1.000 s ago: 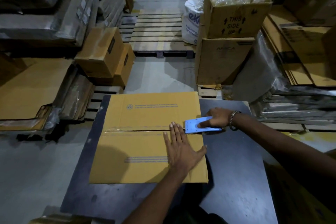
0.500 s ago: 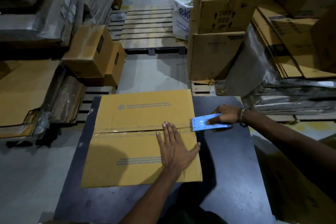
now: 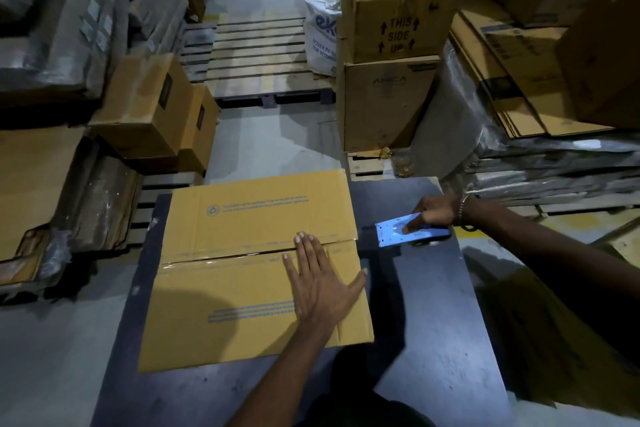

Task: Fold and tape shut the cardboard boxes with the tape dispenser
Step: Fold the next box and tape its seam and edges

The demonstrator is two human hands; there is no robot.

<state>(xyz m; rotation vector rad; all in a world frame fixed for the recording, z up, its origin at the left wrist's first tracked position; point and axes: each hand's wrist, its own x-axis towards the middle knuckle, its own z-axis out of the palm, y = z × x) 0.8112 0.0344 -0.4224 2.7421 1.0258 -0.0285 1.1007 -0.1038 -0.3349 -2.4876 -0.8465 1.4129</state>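
- A dark table (image 3: pixel 433 340) fills the lower middle of the view, standing on a grey concrete floor (image 3: pixel 41 357) in a dim storeroom.
- A yellow-brown cardboard box (image 3: pixel 242 288) lies on the table's left half, its two top flaps meeting along a centre seam covered with clear tape (image 3: pixel 221 258).
- Beyond the table sits a wooden pallet (image 3: pixel 256 55), with a white sack (image 3: pixel 320 35) at its right edge.
- To the right of the pallet, two brown cartons are stacked; the top carton (image 3: pixel 398 21) reads "THIS SIDE UP" and holds clear plastic wrap.
- Wrapped bundles and flat cardboard are piled along both sides of the room.
- The left hand (image 3: pixel 320 282) lies flat on the box near its right end, fingers straight and together, fingertips reaching the seam, thumb spread toward the box's right edge.
- The right hand (image 3: pixel 433 213) grips a blue tape dispenser (image 3: pixel 408 234) just off the box's right end, above the table, index finger laid along its top.
- A bracelet (image 3: pixel 462 211) circles the right wrist.
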